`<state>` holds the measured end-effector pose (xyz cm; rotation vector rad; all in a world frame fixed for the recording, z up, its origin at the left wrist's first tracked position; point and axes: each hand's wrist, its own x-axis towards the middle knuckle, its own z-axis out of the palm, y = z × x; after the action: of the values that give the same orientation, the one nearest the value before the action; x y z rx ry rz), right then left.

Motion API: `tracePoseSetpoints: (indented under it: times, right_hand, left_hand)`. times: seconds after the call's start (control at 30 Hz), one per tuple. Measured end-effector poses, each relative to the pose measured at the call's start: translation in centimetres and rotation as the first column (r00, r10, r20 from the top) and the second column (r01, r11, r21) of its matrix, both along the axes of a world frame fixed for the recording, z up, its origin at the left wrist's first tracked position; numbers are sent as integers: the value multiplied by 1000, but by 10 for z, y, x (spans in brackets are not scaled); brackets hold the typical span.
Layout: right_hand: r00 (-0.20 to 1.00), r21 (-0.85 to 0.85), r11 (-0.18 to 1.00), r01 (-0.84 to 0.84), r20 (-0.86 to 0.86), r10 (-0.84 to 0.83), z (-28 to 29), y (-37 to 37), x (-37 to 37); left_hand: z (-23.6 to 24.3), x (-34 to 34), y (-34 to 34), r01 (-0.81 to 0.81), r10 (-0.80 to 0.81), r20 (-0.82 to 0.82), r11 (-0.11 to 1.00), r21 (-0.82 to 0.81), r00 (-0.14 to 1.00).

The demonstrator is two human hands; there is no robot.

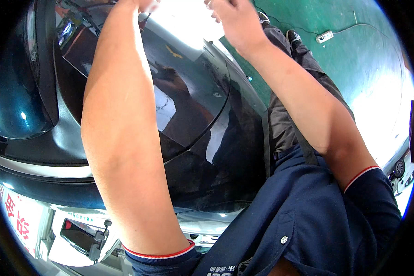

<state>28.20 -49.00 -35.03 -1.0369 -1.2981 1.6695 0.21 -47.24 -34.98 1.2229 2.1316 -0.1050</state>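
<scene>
My left forearm stretches up across a glossy black car body panel [207, 133]. My left hand [147, 5] is mostly cut off by the top edge and blurred, so its fingers do not show well. My right hand [237, 23] is at the top centre with its fingers curled together. Between the hands lies a glaring white patch [188, 20], too overexposed to tell whether it is a sheet or reflected light. What the right fingers hold, if anything, is lost in that glare. A small yellowish shape [174, 51] shows on the dark panel below it.
A dark blue side mirror [18, 101] juts out at the left, above a silver trim strip [41, 168]. On the green floor [299, 11] lies a white power strip [324, 37] with its cord. A wheel [399, 168] shows at the far right.
</scene>
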Motion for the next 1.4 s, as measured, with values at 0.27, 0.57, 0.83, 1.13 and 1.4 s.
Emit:
tracePoseSetpoints:
  times: [0.27, 0.57, 0.83, 1.13, 1.4]
  right_hand:
    - [965, -159, 954, -255, 13, 261, 2, 23, 10]
    - [960, -203, 939, -278, -77, 268, -2, 12, 15]
    - [871, -238, 879, -412, 181, 457, 13, 2, 15]
    - [902, -7, 938, -347, 270, 336, -13, -1, 15]
    - [818, 50, 881, -471, 398, 415, -23, 4, 20]
  left_hand:
    - [-5, -7, -8, -39, 38, 70, 999, 19, 997]
    - [-20, -16, -12, -83, 77, 161, 996, 29, 984]
    - [-27, -19, -16, -134, 130, 246, 991, 0, 960]
    - [-24, -18, -16, -64, 66, 162, 998, -16, 985]
    - [-46, -29, -17, -247, 253, 435, 966, -71, 864]
